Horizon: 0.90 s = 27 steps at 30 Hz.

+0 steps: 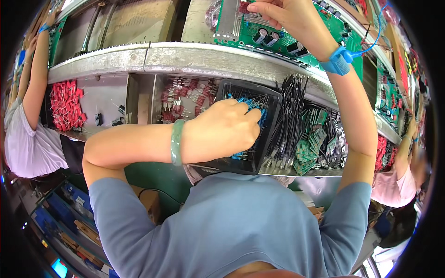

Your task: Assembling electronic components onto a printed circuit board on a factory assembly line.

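Observation:
My left hand (pixel 222 125) is curled over a black tray (pixel 225 88) of blue resistors with wire leads (pixel 237 155). Its fingers are bent down into the tray, and whatever they grip is hidden beneath the hand. A green bangle is on that wrist. Farther off, my right hand (pixel 289 14) reaches over a large green circuit board (pixel 306 30). Thumb and forefinger close at a small red component (pixel 244 7) near the board's metal plate. Black capacitors (pixel 265 37) stand on the board beside this hand. A blue strap (pixel 339 60) with a coiled cord circles the right wrist.
A metal rail (pixel 185 58) runs between board and bins. Nearby are dark red leaded components (pixel 178 97), bright red ones (pixel 66 105), black wires (pixel 288 116) and small green boards (pixel 311 143). Co-workers' arms show at left (pixel 39 78) and right (pixel 404 153).

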{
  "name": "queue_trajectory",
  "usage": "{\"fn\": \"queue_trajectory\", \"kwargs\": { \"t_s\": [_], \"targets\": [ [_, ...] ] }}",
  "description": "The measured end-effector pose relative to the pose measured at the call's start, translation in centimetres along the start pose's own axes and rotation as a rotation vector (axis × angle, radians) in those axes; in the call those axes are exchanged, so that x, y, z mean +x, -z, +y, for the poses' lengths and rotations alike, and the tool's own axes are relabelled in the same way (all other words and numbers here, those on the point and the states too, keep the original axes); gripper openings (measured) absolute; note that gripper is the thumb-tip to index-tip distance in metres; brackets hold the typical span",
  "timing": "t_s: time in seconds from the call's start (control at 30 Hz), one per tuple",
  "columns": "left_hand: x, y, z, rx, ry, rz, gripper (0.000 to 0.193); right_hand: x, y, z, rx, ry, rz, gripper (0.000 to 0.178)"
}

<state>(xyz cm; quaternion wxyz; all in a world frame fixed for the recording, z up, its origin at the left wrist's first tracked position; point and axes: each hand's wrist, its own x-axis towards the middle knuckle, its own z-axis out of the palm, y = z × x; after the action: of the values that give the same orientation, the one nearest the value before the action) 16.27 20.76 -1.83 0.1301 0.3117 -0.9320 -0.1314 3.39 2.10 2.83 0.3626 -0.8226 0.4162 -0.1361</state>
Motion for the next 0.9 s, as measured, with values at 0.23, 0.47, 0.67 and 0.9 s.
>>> {"fn": "queue_trajectory", "kwargs": {
  "t_s": [0.23, 0.47, 0.67, 0.9],
  "targets": [
    [0.3, 1.8, 0.1, -0.142, 0.043, 0.004, 0.016, 1.1, -1.2, 2.9, 0.319, 0.888, 0.131, 0.016],
    [-0.2, 1.3, -0.3, -0.16, 0.039, -0.015, 0.018, 0.1, -1.6, 2.0, -0.15, 0.452, 0.135, 0.016],
    [-0.1, 1.9, -0.5, -0.163, 0.075, 0.016, 0.021, 0.0, -2.0, 1.7, -0.196, 0.439, 0.173, 0.014],
    [0.0, 1.1, -0.3, -0.122, 0.096, 0.142, 0.02, 0.4, -1.6, 0.6, -0.426, 0.418, 0.055, 0.013]
  ]
}}
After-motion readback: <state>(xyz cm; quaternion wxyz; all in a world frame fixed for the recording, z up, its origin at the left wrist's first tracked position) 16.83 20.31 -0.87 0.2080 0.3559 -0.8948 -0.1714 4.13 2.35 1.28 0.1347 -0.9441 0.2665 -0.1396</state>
